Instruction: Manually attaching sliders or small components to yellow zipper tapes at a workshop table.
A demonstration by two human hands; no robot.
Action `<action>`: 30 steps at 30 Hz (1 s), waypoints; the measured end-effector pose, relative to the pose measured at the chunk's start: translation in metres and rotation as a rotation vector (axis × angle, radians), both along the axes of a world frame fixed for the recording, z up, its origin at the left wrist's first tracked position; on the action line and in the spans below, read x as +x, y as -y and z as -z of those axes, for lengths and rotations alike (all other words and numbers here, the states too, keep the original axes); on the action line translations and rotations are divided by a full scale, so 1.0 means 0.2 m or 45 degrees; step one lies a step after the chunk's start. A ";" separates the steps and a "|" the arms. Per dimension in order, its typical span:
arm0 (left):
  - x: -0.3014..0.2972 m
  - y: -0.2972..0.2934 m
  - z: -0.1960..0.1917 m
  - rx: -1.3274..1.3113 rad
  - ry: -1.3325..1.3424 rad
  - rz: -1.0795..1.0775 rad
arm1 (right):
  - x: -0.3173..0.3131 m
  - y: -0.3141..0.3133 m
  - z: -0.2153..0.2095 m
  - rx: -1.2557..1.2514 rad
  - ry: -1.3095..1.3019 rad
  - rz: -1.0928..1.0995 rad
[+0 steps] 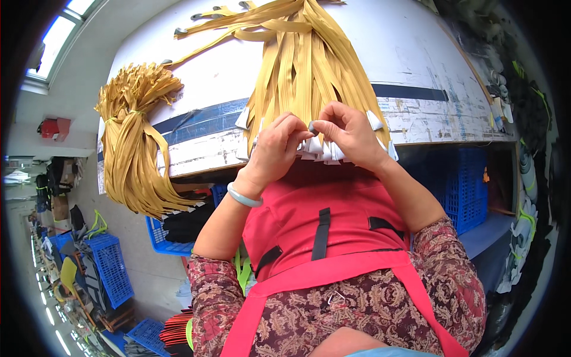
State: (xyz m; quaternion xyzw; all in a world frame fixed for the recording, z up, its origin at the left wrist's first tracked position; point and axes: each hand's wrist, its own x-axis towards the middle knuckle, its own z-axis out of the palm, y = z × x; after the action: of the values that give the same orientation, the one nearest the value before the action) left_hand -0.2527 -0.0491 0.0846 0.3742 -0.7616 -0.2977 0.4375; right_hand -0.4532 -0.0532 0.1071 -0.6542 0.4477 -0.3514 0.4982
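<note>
My left hand and my right hand meet over the table's near edge, both closed in a pinch. Between their fingertips is a small dark grey piece; the fingers cover much of it. Beneath and beyond them spreads a wide bundle of long mustard-yellow tape strips, flat and narrow, running away from me. White tips finish the strips' near ends, in front of my apron. A pale bangle circles my left wrist.
A second bundle of yellow strips, tied near its top, hangs over the left table edge. The white tabletop carries a dark blue stripe. Blue crates stand below on the right and the left. Dark goods line the right side.
</note>
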 end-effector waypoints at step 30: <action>0.70 0.34 -0.14 -0.162 -0.199 -0.493 | -0.33 -0.11 0.12 0.214 -0.031 0.301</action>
State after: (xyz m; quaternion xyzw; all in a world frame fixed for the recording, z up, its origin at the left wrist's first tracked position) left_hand -0.1131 -0.1170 0.1123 0.4610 -0.6565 -0.1873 0.5670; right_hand -0.5187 -0.0305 0.0834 -0.5570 0.5554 -0.3611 0.5009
